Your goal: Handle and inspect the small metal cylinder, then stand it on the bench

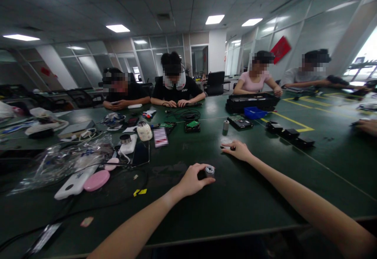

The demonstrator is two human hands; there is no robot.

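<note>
My left hand grips a small grey metal cylinder between thumb and fingers. The cylinder stands upright, its round end with holes facing up, low over the green tabletop or on it. Farther forward and to the right, my right hand is pinched closed close to the table. Something small and dark shows at its fingers, too little of it to name. Just beyond that hand stands a second metal cylinder. A hard drive lies behind and to the right of it.
A blue tray and a black case sit at the far side. Several black blocks line the right. Plastic bags, a white power bank, a pink round case and cables crowd the left. Several people sit across the table.
</note>
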